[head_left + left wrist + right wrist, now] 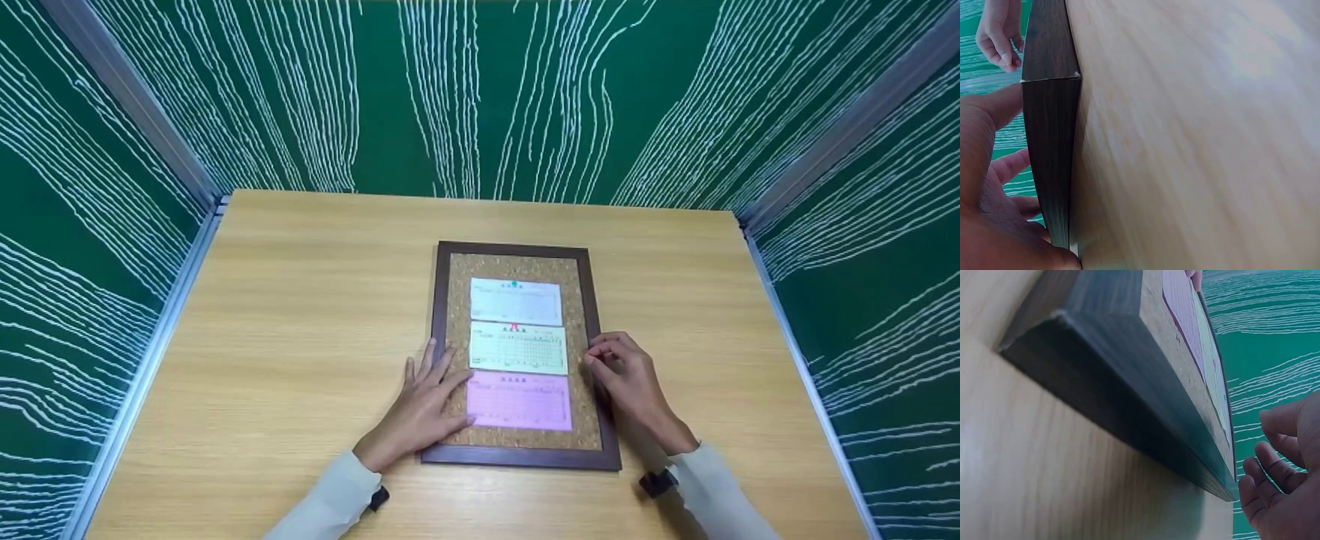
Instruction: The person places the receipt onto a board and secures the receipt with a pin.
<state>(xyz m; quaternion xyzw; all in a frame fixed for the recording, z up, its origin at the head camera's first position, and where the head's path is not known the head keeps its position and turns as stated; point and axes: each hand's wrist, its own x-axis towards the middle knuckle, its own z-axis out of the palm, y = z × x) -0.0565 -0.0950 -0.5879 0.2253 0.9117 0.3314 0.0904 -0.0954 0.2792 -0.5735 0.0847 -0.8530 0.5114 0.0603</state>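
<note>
cork board (523,262) flat mid-table (300,300), long axis running away from body. left hand (420,409) spread flat on its left edge beside pink slip (519,401). right hand (626,375) at right frame edge, fingers curled, probably pinching nothing; equally near.

Bare bench (300,300) lies open left, right and far of the cork board (521,352); green walls (90,247) close three sides.
</note>
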